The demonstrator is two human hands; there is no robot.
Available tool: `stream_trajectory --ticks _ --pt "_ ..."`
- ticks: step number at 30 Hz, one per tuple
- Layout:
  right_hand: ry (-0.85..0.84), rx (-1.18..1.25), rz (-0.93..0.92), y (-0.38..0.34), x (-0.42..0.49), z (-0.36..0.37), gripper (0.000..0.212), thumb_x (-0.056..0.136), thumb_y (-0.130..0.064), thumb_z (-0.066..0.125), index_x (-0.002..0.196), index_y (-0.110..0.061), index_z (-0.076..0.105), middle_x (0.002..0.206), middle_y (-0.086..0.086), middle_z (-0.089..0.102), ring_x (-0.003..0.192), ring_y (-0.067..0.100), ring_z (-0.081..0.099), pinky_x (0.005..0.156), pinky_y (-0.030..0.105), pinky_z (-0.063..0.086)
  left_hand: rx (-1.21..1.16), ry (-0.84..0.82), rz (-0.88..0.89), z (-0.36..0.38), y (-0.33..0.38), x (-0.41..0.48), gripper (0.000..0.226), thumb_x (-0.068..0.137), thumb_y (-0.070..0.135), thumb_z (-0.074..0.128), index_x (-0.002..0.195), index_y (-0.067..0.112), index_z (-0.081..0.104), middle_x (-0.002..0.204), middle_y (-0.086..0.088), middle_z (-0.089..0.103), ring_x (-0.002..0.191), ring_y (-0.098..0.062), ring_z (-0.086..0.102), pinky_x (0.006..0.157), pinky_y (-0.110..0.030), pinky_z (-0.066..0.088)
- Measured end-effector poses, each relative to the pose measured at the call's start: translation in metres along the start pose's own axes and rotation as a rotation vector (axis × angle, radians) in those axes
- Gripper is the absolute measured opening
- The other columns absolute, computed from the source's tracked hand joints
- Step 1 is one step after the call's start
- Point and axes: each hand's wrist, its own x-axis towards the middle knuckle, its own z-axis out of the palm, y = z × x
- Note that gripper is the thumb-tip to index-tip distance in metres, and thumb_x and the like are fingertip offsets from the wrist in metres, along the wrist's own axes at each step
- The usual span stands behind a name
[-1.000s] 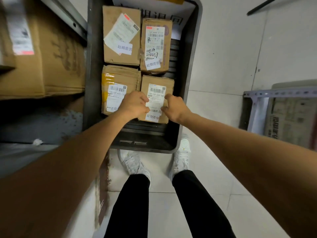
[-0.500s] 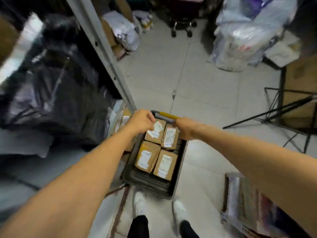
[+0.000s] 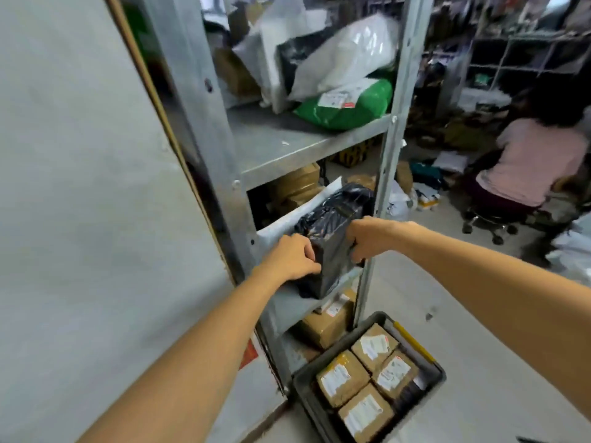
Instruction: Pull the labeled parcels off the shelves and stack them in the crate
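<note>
- The black-wrapped parcel [image 3: 332, 251] stands at the front edge of the middle shelf [image 3: 287, 303] of the metal rack, and part of it already overhangs the lip.
- The left hand [image 3: 289, 257] has its fingers curled against the parcel's left side, and the right hand [image 3: 367, 238] grips its upper right corner. Both hands are therefore closed on the parcel.
- The wrapping looks like slick, loose film. A hold on the firm body underneath is likely to be safer than a pinch of the plastic alone, which may stretch or slide.
- A white mailer [image 3: 287, 219] lies under and behind the parcel. Lifting the parcel slightly before drawing it out would probably keep the mailer from being dragged off the shelf with it.
- The upright post [image 3: 380, 187] stands just beside the right hand, so the pull should come straight toward the body and not swing right.
- No label shows on the faces in view. It is worth turning the parcel to check for one once it is free of the rack.
- The crate [image 3: 308, 407] sits on the floor below and to the right of the shelf. Four cardboard boxes [image 3: 366, 414] fill most of its bottom, labels up.
- The parcel will most likely have to go on top of those boxes. Laying it flat across two of them should keep it from tipping toward the crate's wall.
- Lowering it with both hands, not dropping it, should keep the boxes below squared up.
</note>
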Motion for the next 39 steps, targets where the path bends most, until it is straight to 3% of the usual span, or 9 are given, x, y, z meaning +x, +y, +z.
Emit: stream_trajectory --ticks 9,14,16,19,22,26,30,36,39 --pt "-0.089 -0.195 -0.344 -0.221 -0.068 -0.021 0.055 0.079 -0.036 0.075 0.124 -0.013 0.055 0.127 0.003 0.057 0.114 0.027 0.055 0.097 0.038 0.047 0.025 0.213 -0.359 -0.075 -0.100 -0.228 0.024 0.077 0.029 0.076 0.098 0.019 0.070 0.103 -0.001 0.070 0.092 -0.020 0.065 0.085 -0.036 0.055" --pt "-0.086 -0.332 -0.681 -0.385 -0.124 -0.036 0.057 0.084 -0.042 0.070 0.126 -0.006 0.058 0.130 0.010 0.059 0.116 0.028 0.057 0.097 0.035 0.047 0.130 0.335 -0.676 -0.132 -0.151 -0.401 0.023 0.079 0.026 0.072 0.098 0.013 0.073 0.101 -0.006 0.071 0.097 -0.023 0.066 0.080 -0.029 0.053" --pt "-0.030 -0.317 -0.859 -0.444 -0.160 -0.044 0.049 0.087 -0.037 0.068 0.122 -0.004 0.059 0.123 0.009 0.061 0.114 0.027 0.057 0.091 0.031 0.046 0.128 0.405 -0.823 -0.152 -0.158 -0.474 0.019 0.083 0.022 0.068 0.095 0.008 0.073 0.100 -0.011 0.071 0.097 -0.026 0.066 0.076 -0.027 0.051" --pt "0.112 -0.384 -1.101 -0.521 -0.205 -0.053 0.027 0.083 -0.035 0.067 0.090 -0.008 0.065 0.092 0.014 0.065 0.088 0.031 0.062 0.079 0.038 0.053 0.107 0.490 -1.016 -0.171 -0.155 -0.574 0.023 0.083 0.024 0.070 0.091 0.002 0.071 0.092 -0.017 0.070 0.089 -0.031 0.067 0.079 -0.039 0.057" --pt "0.148 -0.351 -1.292 -0.584 -0.254 -0.066 0.040 0.085 -0.038 0.068 0.111 -0.008 0.063 0.100 0.011 0.066 0.092 0.030 0.063 0.081 0.039 0.052 0.129 0.555 -1.195 -0.175 -0.136 -0.655 0.027 0.085 0.029 0.069 0.092 0.003 0.070 0.088 -0.012 0.064 0.090 -0.030 0.066 0.079 -0.041 0.055" --pt "0.090 -0.303 -1.526 -0.639 -0.329 -0.085 0.039 0.087 -0.035 0.070 0.118 -0.015 0.055 0.104 0.004 0.060 0.090 0.022 0.061 0.077 0.032 0.051 0.168 0.694 -1.408 -0.175 -0.095 -0.741 0.027 0.082 0.031 0.070 0.098 0.010 0.073 0.105 -0.007 0.069 0.097 -0.025 0.065 0.087 -0.041 0.055" --pt "0.166 -0.346 -1.762 -0.672 -0.398 -0.098 0.052 0.087 -0.037 0.069 0.132 -0.016 0.052 0.125 0.004 0.057 0.108 0.022 0.057 0.093 0.036 0.049 0.283 0.774 -1.620 -0.177 -0.047 -0.799 0.036 0.084 0.038 0.067 0.112 0.015 0.069 0.123 -0.003 0.061 0.111 -0.024 0.058 0.093 -0.038 0.051" --pt "0.216 -0.239 -2.086 -0.693 -0.495 -0.122 0.019 0.083 -0.028 0.068 0.100 -0.020 0.065 0.093 -0.001 0.065 0.080 0.017 0.060 0.071 0.031 0.049 0.324 0.984 -1.836 -0.183 0.026 -0.861 0.025 0.079 0.036 0.074 0.099 0.022 0.070 0.107 0.004 0.069 0.096 -0.015 0.065 0.085 -0.031 0.054" --pt "0.237 -0.163 -2.195 -0.693 -0.533 -0.131 0.023 0.082 -0.025 0.068 0.103 -0.015 0.066 0.096 0.004 0.068 0.084 0.021 0.064 0.075 0.034 0.054 0.346 1.076 -1.888 -0.194 0.062 -0.882 0.011 0.077 0.036 0.074 0.084 0.029 0.069 0.102 0.003 0.068 0.094 -0.015 0.064 0.085 -0.032 0.054"
